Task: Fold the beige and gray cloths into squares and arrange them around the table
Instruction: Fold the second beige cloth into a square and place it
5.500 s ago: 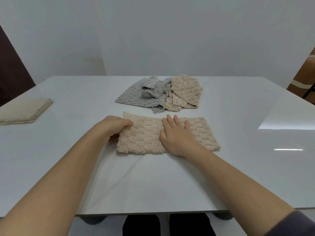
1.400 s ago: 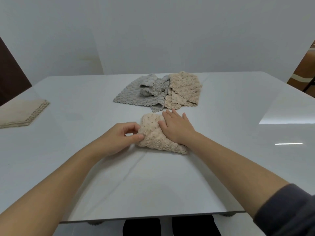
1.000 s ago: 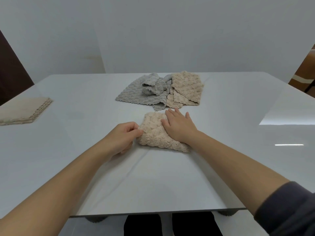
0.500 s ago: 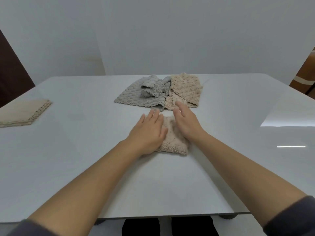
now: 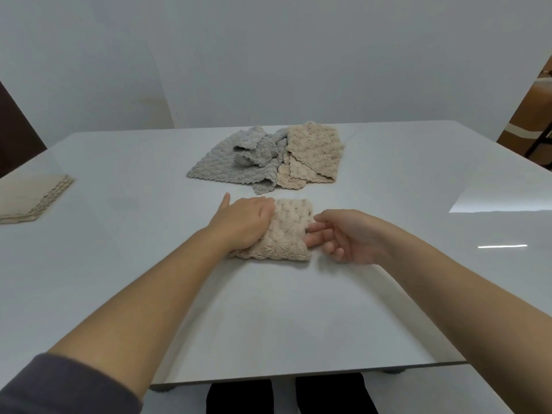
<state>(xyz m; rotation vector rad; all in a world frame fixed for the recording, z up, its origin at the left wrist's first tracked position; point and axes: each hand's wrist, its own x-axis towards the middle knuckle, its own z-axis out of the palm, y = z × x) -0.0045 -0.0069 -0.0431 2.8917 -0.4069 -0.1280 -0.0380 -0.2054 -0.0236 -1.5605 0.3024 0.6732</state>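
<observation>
A beige cloth lies folded into a small square in the middle of the white table. My left hand rests flat on its left half, fingers pointing right. My right hand hovers at the cloth's right edge, palm turned up, fingers loosely curled, their tips touching the edge. Behind it lies a crumpled pile: a gray cloth on the left and a beige cloth on the right.
A folded beige cloth sits at the table's left edge. The table's near edge runs just below my forearms. A wall stands behind the table, and brown furniture shows at the far right.
The long beige strip has been folded into a small square. My left hand moved onto the cloth and pressed it. My right hand slid off the top to the cloth's right edge.
</observation>
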